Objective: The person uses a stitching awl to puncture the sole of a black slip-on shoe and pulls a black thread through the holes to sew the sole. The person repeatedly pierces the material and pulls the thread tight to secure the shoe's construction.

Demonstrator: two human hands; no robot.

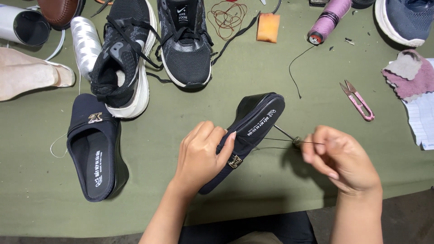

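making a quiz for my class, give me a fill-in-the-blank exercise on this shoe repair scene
1. The left hand holds a dark navy slip-on ____ with a gold buckle.
2. The right hand pulls a thin dark ____ taut beside a metal awl.
3. The small thread snips on the green table cover have ____ handles.
4. The matching second navy slipper lies to the ____ of the hands.

Missing words: shoe; thread; pink; left
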